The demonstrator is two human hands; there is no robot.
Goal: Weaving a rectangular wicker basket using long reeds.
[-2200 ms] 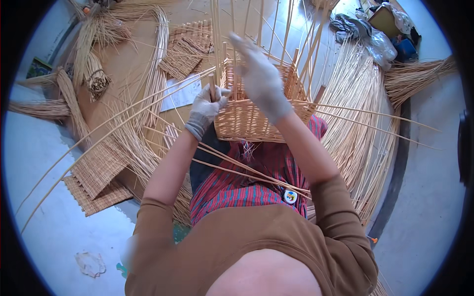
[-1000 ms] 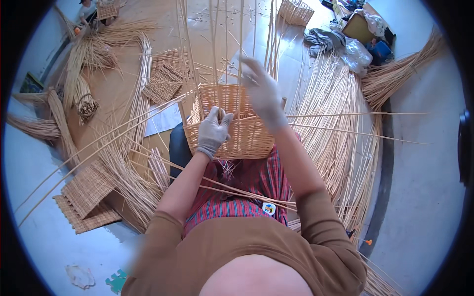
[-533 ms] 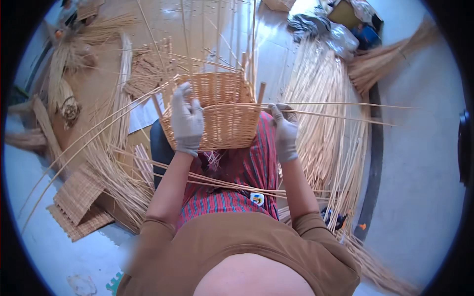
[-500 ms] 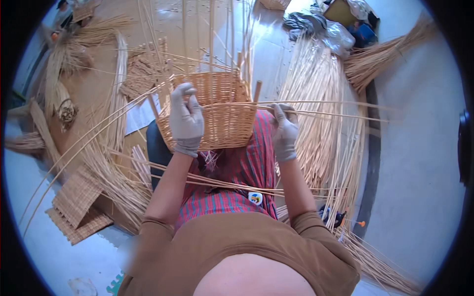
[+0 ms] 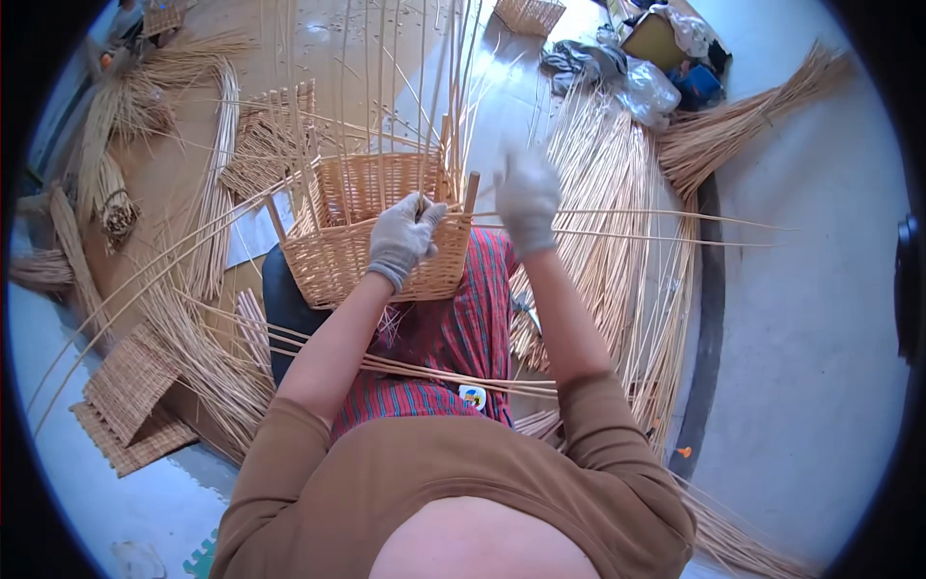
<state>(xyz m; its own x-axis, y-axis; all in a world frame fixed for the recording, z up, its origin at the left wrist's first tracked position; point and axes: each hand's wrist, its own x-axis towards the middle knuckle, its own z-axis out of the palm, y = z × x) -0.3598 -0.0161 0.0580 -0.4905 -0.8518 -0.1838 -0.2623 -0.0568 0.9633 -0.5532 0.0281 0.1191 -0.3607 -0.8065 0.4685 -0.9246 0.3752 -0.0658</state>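
Note:
A rectangular woven basket (image 5: 326,270) rests on my striped-cloth-covered lap (image 5: 477,261), with long upright canes (image 5: 379,96) and short thick corner posts (image 5: 470,193) rising from it. My left hand (image 5: 405,238), in a grey-white glove, is closed at the near rim, thumb and fingers pinched on a cane. Just right of the basket, my right hand (image 5: 529,198), gloved too, is raised and blurred by motion, so its fingers are unclear; loose horizontal canes (image 5: 723,220) extend out below and beside it.
Cane bundles (image 5: 752,116) and spread canes lie on both sides. Woven mats (image 5: 130,386) lie lower left, more mats (image 5: 256,154) beyond the basket. A small basket (image 5: 529,14) stands farther back beside bags and cloths (image 5: 646,92). Another person (image 5: 125,24) is at upper left.
Since half a second ago my left hand has moved rightward along the rim and closed. My right hand has lifted from the horizontal canes. The basket sits farther left in the view.

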